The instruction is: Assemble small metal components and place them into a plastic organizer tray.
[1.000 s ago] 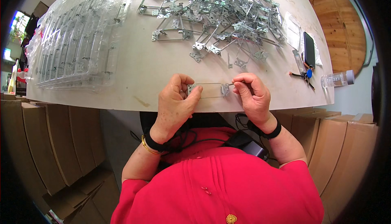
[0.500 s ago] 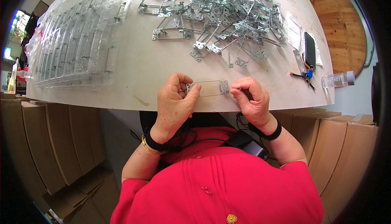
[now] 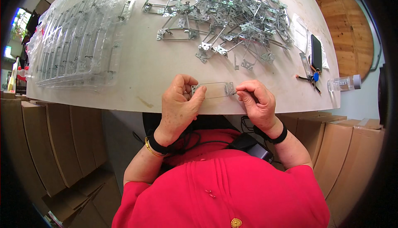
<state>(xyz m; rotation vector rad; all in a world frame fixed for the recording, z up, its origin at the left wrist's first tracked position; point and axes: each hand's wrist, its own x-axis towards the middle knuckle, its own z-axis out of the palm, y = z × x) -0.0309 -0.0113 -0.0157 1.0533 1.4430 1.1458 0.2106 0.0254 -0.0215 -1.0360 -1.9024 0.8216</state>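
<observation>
My left hand [image 3: 178, 101] is closed, pinching the left end of a metal bracket [image 3: 229, 89] between thumb and fingers. The bracket has a small holed plate at each end, joined by two long thin rods, and is held level over the near edge of the table. At its right end plate, my right hand [image 3: 261, 106] is closed, thumb and forefinger pressed together. A tiny dark tip shows between those fingertips and the plate, too small to name. Beyond my hands lies a large tangled heap of similar metal brackets [image 3: 232, 14].
Clear plastic trays [image 3: 74, 50] holding metal parts are stacked on the left of the white table [image 3: 141, 74]. At the right are a black phone [image 3: 316, 53], keys [image 3: 311, 77] and a clear bottle [image 3: 344, 83] lying on its side. Cardboard boxes [image 3: 331, 145] stand below both sides.
Both hands keep their grip and place at the bracket. The whole picture has shifted very slightly; nothing has been put down or picked up.
</observation>
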